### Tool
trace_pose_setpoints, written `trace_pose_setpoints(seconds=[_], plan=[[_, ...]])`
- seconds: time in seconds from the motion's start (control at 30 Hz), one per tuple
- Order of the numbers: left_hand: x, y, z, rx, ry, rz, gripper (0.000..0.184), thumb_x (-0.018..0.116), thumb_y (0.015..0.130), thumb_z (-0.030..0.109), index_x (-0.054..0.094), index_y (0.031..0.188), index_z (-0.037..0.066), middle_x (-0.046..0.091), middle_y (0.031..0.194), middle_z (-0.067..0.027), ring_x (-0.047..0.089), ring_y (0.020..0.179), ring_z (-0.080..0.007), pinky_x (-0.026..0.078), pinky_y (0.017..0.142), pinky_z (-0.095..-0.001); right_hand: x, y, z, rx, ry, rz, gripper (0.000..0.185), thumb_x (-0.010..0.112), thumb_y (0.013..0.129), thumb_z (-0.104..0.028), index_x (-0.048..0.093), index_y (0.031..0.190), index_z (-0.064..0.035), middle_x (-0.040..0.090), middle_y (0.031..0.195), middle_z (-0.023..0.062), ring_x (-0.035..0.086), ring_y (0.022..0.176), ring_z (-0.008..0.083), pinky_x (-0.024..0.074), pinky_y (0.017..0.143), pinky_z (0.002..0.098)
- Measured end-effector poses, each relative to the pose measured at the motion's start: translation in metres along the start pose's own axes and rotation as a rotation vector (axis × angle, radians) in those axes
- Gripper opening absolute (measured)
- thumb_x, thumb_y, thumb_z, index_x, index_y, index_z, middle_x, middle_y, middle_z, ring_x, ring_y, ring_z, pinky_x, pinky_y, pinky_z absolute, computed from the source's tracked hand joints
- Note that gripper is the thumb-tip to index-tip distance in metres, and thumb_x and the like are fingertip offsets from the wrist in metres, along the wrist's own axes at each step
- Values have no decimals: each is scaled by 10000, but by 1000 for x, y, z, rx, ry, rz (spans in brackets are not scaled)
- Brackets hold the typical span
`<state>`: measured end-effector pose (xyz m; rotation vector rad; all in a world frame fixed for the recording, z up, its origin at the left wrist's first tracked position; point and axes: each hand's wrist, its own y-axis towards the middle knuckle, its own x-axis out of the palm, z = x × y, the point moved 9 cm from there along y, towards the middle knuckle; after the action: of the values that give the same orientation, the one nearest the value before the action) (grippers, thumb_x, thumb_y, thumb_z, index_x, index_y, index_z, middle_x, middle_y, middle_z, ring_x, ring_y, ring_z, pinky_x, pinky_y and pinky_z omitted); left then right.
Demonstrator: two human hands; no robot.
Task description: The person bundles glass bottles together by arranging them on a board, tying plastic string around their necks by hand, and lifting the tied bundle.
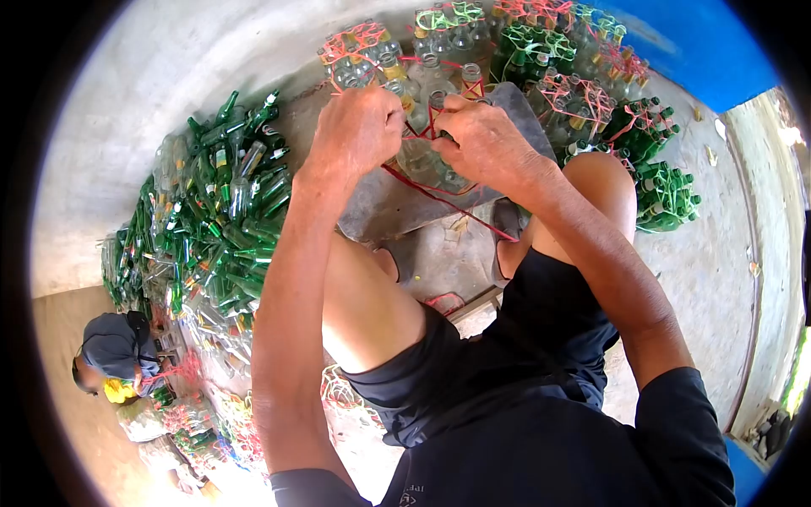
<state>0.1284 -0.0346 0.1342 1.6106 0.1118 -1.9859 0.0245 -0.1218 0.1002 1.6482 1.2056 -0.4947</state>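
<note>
While clear glass bottles [430,78] are standing bunched on a grey board [372,209] before the knees, the left hand [359,127] and right hand [488,139] are gripping red string [407,180], fingers curled closed over the bottle necks. One length is trailing off the board's near edge. Loose, mostly green bottles [224,198] are lying heaped at left; string-tied green bottles [663,194] are standing at right.

Bright daylight fills the view, burning the floor [241,483] to white at seven o'clock and flaring between two and three. Fisheye distortion bends the wall [207,55] at eleven, dark vignetting rings everything, and the distant person [118,345] at eight looks soft.
</note>
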Motion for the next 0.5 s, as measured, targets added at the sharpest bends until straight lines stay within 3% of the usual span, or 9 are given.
trace_pose_setpoints(seconds=[0.1,0.2,0.3,0.5], plan=[[7,17,-5,80,-23,10,141,623,813,96,664,727,-9,567,650,-230,538,553,-393,482,580,-446,0,0,2,16,-13,-12,159,758,845,-118,687,910,7,621,963,156,683,836,391,559,734,468],[27,30,-29,-98,-20,-180,176,676,826,131,675,729,-16,547,610,-215,537,524,-323,480,580,-437,3,-1,4,33,-19,-26,149,752,848,-123,692,895,5,623,962,149,687,843,377,565,743,458],[40,35,-44,-146,-56,-219,229,738,829,179,684,725,-17,542,565,-178,524,510,-250,480,576,-425,2,1,3,43,-16,-32,140,751,845,-122,697,884,1,622,962,145,689,855,365,569,752,449],[43,29,-55,-261,-83,-309,253,755,812,199,677,683,-5,559,561,-156,532,507,-230,480,572,-408,2,0,3,32,23,-27,150,746,855,-119,676,920,-3,607,959,148,671,854,390,545,728,471]])
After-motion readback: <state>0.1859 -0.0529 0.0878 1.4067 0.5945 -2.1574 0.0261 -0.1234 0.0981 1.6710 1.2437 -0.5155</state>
